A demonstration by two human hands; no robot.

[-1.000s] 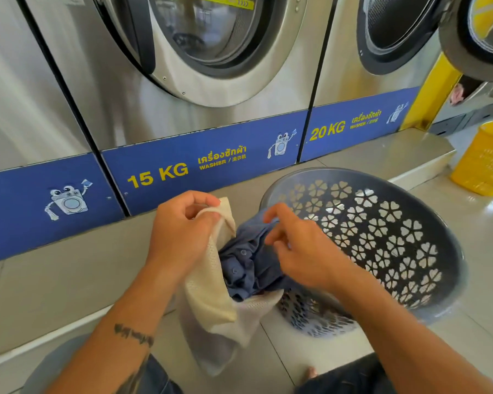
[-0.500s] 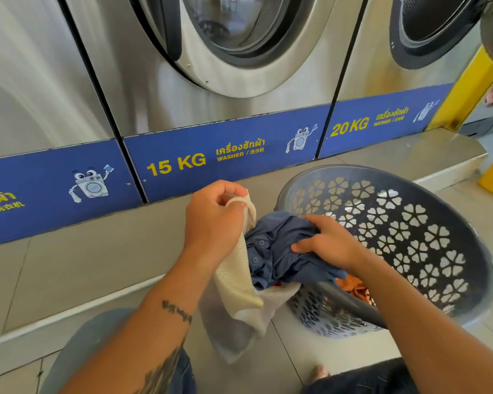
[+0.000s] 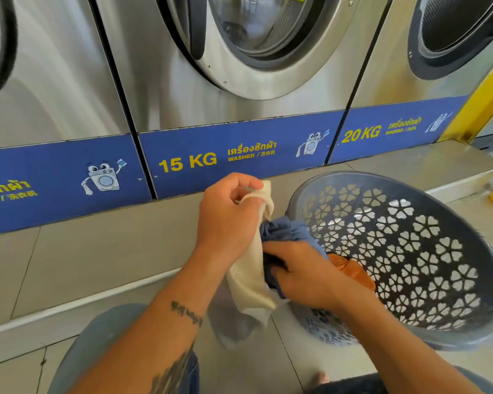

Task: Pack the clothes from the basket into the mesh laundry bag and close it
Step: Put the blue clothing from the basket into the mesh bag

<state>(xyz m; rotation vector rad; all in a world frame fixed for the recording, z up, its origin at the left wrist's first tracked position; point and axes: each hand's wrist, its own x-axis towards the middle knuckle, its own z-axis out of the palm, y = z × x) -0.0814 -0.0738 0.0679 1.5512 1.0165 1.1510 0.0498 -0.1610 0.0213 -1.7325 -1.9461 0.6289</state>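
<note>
A: What is the mesh laundry bag [image 3: 252, 268] looking like?

B: It is hanging as a cream, finely woven net, bunched at the top and falling loose towards the floor tiles [image 3: 268, 365]. Its lower part is looking greyer and see-through. It is hanging just beside the grey laundry basket [image 3: 410, 251], on the side nearer the 15 KG washer [image 3: 239, 66].

A: Who is holding it?

B: The left hand [image 3: 228, 223] is gripping the bag's top edge, fingers curled tight round the gathered mesh, lifting it above the basket's rim.

A: And the other hand?

B: The right hand [image 3: 305, 275] is closing on a blue shirt [image 3: 288, 231], pressing it in at the bag's mouth. Fingers are wrapped into the cloth, so the grip is full, not loose. The shirt is crumpled, part of it bulging up between the two hands, touching the basket's rim.

A: Anything lying in the basket?

B: An orange garment [image 3: 350, 270] is showing just behind the right hand, inside the basket near its rim. The basket itself is tipped towards the person, its wall pierced with flower-shaped holes.

A: How full is the bag?

B: I cannot tell; the hands are hiding its opening.
</note>
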